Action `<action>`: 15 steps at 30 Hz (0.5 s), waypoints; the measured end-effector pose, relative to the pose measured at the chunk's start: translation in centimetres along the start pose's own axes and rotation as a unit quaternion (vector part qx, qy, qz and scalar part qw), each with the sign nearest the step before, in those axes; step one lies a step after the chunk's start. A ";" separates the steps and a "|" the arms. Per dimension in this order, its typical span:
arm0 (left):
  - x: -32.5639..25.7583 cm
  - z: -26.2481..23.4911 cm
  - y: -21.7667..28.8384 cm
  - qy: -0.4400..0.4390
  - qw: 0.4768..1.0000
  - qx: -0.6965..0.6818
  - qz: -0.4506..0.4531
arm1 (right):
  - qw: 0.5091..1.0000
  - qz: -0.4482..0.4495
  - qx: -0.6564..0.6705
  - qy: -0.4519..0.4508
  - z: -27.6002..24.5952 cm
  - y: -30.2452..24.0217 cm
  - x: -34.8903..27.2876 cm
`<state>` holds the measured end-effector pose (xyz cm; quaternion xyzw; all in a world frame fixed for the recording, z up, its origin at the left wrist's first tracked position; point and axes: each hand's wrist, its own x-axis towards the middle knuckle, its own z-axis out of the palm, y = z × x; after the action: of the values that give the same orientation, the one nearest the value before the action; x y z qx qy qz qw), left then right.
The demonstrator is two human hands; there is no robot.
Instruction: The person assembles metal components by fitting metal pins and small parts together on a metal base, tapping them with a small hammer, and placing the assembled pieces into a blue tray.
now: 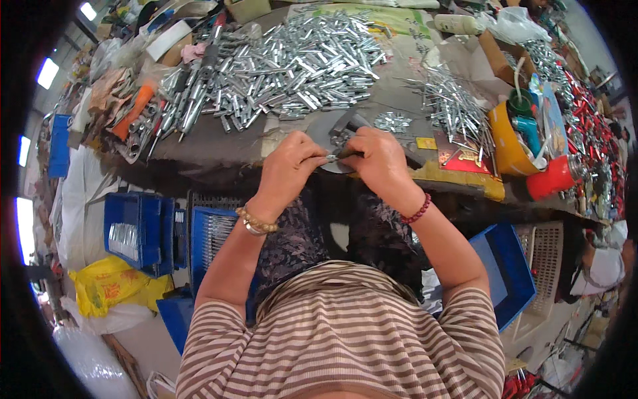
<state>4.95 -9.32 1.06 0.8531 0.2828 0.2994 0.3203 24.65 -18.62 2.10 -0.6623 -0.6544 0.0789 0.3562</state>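
Note:
My left hand (290, 166) and my right hand (377, 161) meet at the table's front edge. Between their fingertips they pinch a small silver metal part (332, 157), the two hands touching over it. Just beyond the fingers lies a round grey metal plate (323, 133) with a dark fixture (350, 123) on it. A big heap of shiny metal tubes (292, 63) covers the table behind the hands. A smaller pile of thin metal pins (452, 106) lies to the right.
An orange bin (505, 146) with tools and a red cylinder (551, 178) stand at the right. Blue crates (139, 233) with metal parts sit below the table at the left, another blue crate (512, 272) at the right. A yellow bag (106, 286) lies on the floor.

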 end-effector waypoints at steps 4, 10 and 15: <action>-0.4 -0.2 0.3 -0.004 1.000 -0.004 -0.016 | 0.999 -0.018 0.012 0.047 -0.5 -0.7 -1.3; -0.3 0.1 0.1 -0.002 0.999 -0.035 -0.031 | 0.972 0.156 -0.090 0.154 -5.4 5.2 -2.0; 0.2 0.3 -0.1 0.009 1.000 -0.018 -0.005 | 0.960 0.179 -0.171 0.134 -6.2 8.9 -1.2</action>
<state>5.27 -9.27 0.84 0.8430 0.2844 0.3108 0.3344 35.21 -21.02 1.13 -0.8243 -0.4749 -0.0612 0.3021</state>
